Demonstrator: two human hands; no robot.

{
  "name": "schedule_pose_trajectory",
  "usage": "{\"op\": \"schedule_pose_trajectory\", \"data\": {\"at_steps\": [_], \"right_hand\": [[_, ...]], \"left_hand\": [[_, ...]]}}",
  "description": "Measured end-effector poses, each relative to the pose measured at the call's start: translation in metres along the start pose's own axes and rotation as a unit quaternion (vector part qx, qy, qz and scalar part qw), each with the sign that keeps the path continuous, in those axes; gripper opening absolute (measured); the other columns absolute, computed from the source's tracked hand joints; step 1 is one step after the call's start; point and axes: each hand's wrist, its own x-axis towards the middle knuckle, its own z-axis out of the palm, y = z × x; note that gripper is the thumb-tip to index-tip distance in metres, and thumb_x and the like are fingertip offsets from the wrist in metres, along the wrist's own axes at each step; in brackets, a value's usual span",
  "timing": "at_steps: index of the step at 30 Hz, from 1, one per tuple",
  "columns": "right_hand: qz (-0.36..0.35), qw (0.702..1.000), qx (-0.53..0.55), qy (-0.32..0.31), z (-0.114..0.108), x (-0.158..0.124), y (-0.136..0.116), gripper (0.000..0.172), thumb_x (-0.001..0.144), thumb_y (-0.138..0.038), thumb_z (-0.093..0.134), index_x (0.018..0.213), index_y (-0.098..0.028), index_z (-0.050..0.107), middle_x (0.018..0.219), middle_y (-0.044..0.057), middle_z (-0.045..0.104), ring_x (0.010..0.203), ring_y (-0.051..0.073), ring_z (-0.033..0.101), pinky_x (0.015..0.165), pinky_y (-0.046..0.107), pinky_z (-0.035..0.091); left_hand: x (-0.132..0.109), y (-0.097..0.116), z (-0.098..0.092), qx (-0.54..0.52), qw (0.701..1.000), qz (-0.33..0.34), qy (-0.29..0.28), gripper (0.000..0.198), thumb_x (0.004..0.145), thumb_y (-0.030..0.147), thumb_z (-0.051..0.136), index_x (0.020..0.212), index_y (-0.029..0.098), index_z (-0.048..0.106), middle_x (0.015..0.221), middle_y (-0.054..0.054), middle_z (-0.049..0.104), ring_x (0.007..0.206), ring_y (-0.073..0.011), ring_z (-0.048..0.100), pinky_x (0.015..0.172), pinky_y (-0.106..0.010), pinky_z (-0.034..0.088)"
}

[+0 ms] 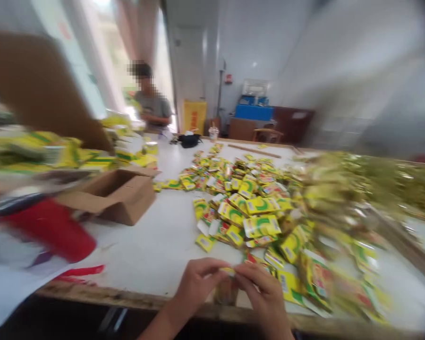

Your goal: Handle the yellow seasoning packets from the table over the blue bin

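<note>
Both hands, left hand (198, 283) and right hand (264, 293), pinch a yellow packet (228, 271), print unreadable.

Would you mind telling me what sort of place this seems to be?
Probably a small packing workroom: a long white table heaped with yellow sachets, an open cardboard box, and another person working opposite. Both hands pinch one sachet.

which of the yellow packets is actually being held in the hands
The small yellow packet pinched between the left hand and right hand at the table edge; the others lie loose in the pile.
</note>
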Motion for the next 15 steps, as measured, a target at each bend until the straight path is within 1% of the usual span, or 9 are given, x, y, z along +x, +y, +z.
{"op": "schedule_pose_trajectory", "data": {"at_steps": [1,3,5,6,7,9,11,13,15], "right_hand": [[-0.005,1.000,0.002,0.013,0.001,0.003,-0.001,0.015,0.090,-0.028,0.063,0.092,-0.026,0.077,0.088,0.005,0.075,0.083,0.022,0.071,0.076,0.031,0.060],[-0.016,1.000,0.010,0.015,0.004,0.006,0.000,0.010,0.087,-0.026,0.067,0.092,-0.025,0.076,0.088,0.004,0.073,0.082,0.021,0.070,0.076,0.031,0.059],[-0.014,1.000,0.011,0.008,0.005,0.005,0.002,0.009,0.084,-0.025,0.071,0.092,-0.025,0.075,0.091,0.004,0.072,0.084,0.021,0.069,0.076,0.031,0.058],[-0.010,1.000,0.006,0.006,0.005,0.002,0.003,0.009,0.083,-0.025,0.072,0.092,-0.026,0.074,0.093,0.005,0.071,0.086,0.021,0.068,0.077,0.031,0.058],[-0.009,1.000,-0.003,0.007,0.005,-0.002,0.005,0.010,0.083,-0.023,0.072,0.092,-0.026,0.074,0.095,0.005,0.069,0.089,0.022,0.067,0.079,0.032,0.057],[-0.016,0.999,-0.025,0.013,0.006,-0.010,0.009,0.011,0.085,-0.019,0.069,0.094,-0.026,0.072,0.100,0.006,0.067,0.095,0.022,0.065,0.084,0.035,0.055],[-0.031,0.998,-0.044,0.024,0.011,-0.019,0.012,0.014,0.088,-0.017,0.065,0.095,-0.026,0.072,0.106,0.006,0.065,0.100,0.023,0.063,0.087,0.036,0.053],[-0.044,0.997,-0.050,0.034,0.020,-0.025,0.012,0.019,0.091,-0.015,0.059,0.098,-0.027,0.071,0.110,0.007,0.064,0.103,0.022,0.062,0.088,0.036,0.053],[-0.051,0.997,-0.038,0.038,0.027,-0.027,0.010,0.022,0.093,-0.014,0.055,0.102,-0.027,0.070,0.111,0.007,0.065,0.102,0.021,0.064,0.086,0.034,0.054]], "left_hand": [[0.004,-0.006,-0.001,-0.001,1.000,0.020,-0.003,0.015,0.083,0.028,0.069,0.094,0.022,0.078,0.094,-0.006,0.079,0.089,-0.0233,0.071,0.085,-0.035,0.056],[0.008,-0.016,-0.004,0.018,0.996,0.086,-0.017,0.014,0.084,0.022,0.068,0.095,0.024,0.077,0.097,-0.005,0.078,0.093,-0.0226,0.070,0.088,-0.036,0.055],[0.008,-0.020,-0.008,0.054,0.986,0.155,-0.040,0.021,0.084,0.017,0.068,0.101,0.026,0.076,0.103,-0.005,0.076,0.096,-0.0220,0.069,0.089,-0.036,0.054],[0.006,-0.020,-0.009,0.069,0.981,0.175,-0.053,0.025,0.084,0.016,0.068,0.105,0.027,0.074,0.106,-0.005,0.075,0.097,-0.0217,0.068,0.089,-0.036,0.054],[0.003,-0.020,-0.010,0.081,0.978,0.183,-0.060,0.028,0.084,0.015,0.068,0.109,0.028,0.073,0.107,-0.005,0.074,0.098,-0.0213,0.068,0.089,-0.035,0.054],[-0.002,-0.018,-0.010,0.101,0.977,0.179,-0.058,0.036,0.085,0.013,0.067,0.117,0.030,0.068,0.107,-0.004,0.073,0.098,-0.0202,0.067,0.088,-0.034,0.054],[-0.006,-0.018,-0.007,0.113,0.975,0.181,-0.061,0.039,0.088,0.011,0.062,0.122,0.031,0.065,0.108,-0.004,0.071,0.098,-0.0193,0.066,0.088,-0.032,0.054],[-0.011,-0.019,-0.004,0.118,0.971,0.192,-0.076,0.042,0.090,0.009,0.058,0.124,0.034,0.063,0.112,-0.004,0.068,0.102,-0.0189,0.065,0.088,-0.031,0.054],[-0.014,-0.022,-0.003,0.121,0.967,0.203,-0.099,0.044,0.092,0.008,0.055,0.124,0.036,0.062,0.115,-0.003,0.067,0.105,-0.0182,0.063,0.089,-0.030,0.054]]}}
